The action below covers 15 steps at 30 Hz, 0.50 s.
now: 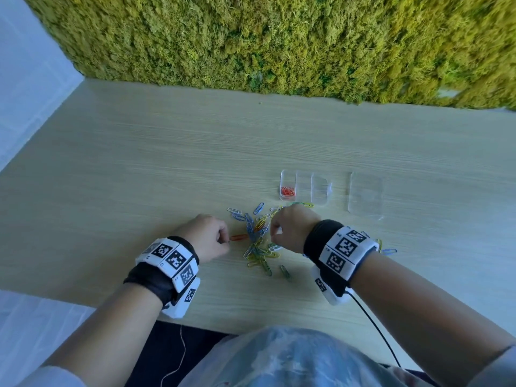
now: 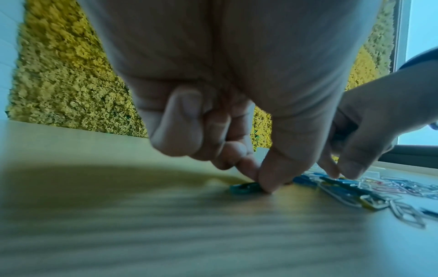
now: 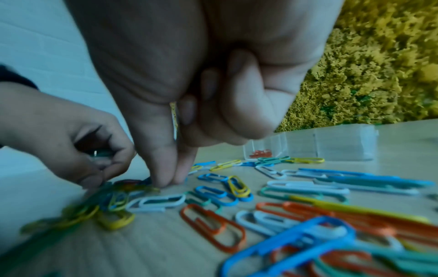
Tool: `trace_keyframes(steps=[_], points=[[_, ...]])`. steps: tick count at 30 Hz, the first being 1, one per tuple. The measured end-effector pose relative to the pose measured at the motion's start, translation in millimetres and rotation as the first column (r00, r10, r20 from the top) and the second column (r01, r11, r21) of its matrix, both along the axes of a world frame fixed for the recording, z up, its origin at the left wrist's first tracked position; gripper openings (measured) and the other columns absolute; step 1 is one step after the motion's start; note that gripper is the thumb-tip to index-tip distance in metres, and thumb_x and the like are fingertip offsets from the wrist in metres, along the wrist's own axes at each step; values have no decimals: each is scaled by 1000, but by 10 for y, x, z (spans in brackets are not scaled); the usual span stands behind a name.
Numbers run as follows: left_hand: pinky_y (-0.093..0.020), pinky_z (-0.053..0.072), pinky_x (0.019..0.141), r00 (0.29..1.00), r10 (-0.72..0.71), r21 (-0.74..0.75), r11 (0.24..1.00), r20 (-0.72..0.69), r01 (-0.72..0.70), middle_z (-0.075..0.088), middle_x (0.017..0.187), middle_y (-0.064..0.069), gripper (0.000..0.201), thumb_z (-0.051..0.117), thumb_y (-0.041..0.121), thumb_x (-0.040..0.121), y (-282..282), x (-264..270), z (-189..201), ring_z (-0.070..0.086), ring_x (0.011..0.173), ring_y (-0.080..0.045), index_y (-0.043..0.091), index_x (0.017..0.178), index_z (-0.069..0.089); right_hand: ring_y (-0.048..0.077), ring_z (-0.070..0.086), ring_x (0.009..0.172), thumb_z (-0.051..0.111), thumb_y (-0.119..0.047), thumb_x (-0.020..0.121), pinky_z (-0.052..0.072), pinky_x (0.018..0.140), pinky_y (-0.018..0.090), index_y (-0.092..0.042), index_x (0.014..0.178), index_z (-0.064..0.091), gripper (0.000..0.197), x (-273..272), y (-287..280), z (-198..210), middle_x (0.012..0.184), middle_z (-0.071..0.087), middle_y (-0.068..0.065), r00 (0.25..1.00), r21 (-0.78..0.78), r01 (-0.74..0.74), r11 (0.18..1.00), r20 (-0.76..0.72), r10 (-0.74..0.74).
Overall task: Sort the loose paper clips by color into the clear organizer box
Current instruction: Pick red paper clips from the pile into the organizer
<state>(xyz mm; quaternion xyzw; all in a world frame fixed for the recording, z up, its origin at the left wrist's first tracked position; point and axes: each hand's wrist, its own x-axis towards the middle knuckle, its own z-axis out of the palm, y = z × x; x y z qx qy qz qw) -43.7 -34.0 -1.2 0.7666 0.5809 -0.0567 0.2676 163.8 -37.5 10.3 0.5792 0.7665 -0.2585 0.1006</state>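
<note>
Two bare hands work low over a pale wooden table [image 1: 139, 169], each wrist wearing a band with black-and-white markers.

The left hand [image 1: 208, 237] is curled, thumb and forefinger pressed together at the table. In the head view an orange clip [image 1: 238, 237] lies flat with its near end touching those fingertips; the left wrist view shows a blurred clip under the thumb tip that looks teal, so its colour cannot be settled. Whether the fingers pinch the clip or only press on it is unclear.

The right hand [image 1: 291, 229] is also curled, thumb and forefinger [image 3: 166, 168] tips together and touching down on the pile of clips [image 1: 258, 241]. A yellow clip [image 3: 174, 116] is tucked upright between its thumb and folded fingers.

The pile of blue, yellow, white, green and orange clips spreads between the two hands, under and just beyond the right fingertips, and behind the right wrist.

The clear box [image 1: 304, 188] stands beyond the right hand's knuckles, apart from them. Its leftmost compartment holds the red clips [image 1: 288, 191]. A clear lid [image 1: 364, 195] lies to the box's right.
</note>
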Motion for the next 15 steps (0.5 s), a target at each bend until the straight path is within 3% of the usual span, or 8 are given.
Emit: trace_keyframes(steps=[4,7,15], points=[[-24,36,63,1000,7,85,996,-2,-7,42,71,14,10,64,27,79,-13,-19,-5,47,72,-13,27,76,55,26,64,91,47,-21,91,57,76,35,-15,97,70,24,-44,13,-29,101,68,6,997,-5,-26,1000,67,26],[-24,35,66,1000,3,120,993,-18,-1,43,76,10,7,64,30,81,-17,-35,5,45,75,-14,24,84,60,25,64,88,46,-21,92,52,67,31,-14,99,68,24,-59,1,-22,101,66,7,989,24,-64,998,133,60],[-20,35,62,999,52,80,995,-7,-51,45,63,16,6,64,22,83,-18,-12,22,45,63,-9,17,82,67,23,55,78,47,-24,91,44,60,29,-13,103,67,26,-46,-56,38,102,64,7,977,5,-111,994,183,108]])
